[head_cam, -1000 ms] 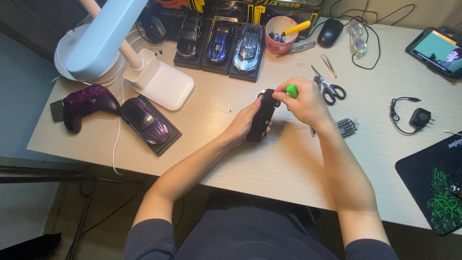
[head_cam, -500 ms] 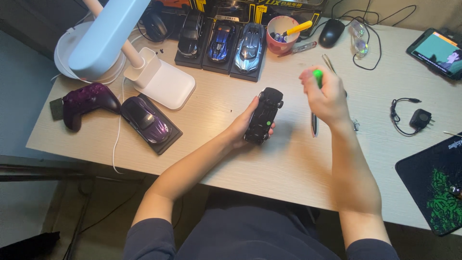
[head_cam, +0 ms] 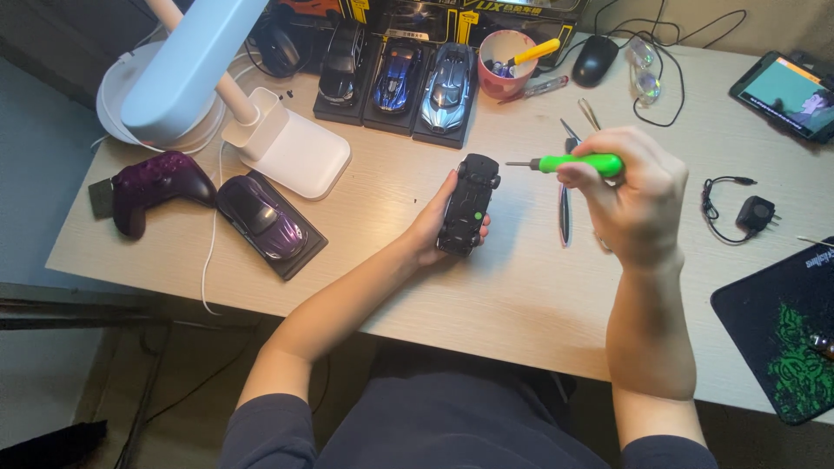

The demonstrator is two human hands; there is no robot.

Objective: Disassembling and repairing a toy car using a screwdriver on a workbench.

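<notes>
My left hand (head_cam: pixel 432 227) holds a black model car (head_cam: pixel 469 203) upside down just above the wooden desk (head_cam: pixel 521 295), its underside and wheels facing up. My right hand (head_cam: pixel 636 193) grips a screwdriver with a green handle (head_cam: pixel 578 163). The screwdriver lies level, its metal tip pointing left toward the front of the car, a short gap away. A pair of scissors (head_cam: pixel 565 204) lies on the desk under my right hand, partly hidden by it.
Three model cars on black bases (head_cam: pixel 395 78) stand at the back beside a pink cup (head_cam: pixel 506 52) of tools. A white desk lamp (head_cam: pixel 261 130), purple car (head_cam: pixel 261 217) and purple game controller (head_cam: pixel 156 184) sit left. A mouse (head_cam: pixel 595 59), charger (head_cam: pixel 754 211), tablet (head_cam: pixel 786 85) and black mat (head_cam: pixel 782 330) sit right.
My right hand lifted the screwdriver away from the car to the right, then turned it level with the tip toward the car. My left hand tilted the car slightly.
</notes>
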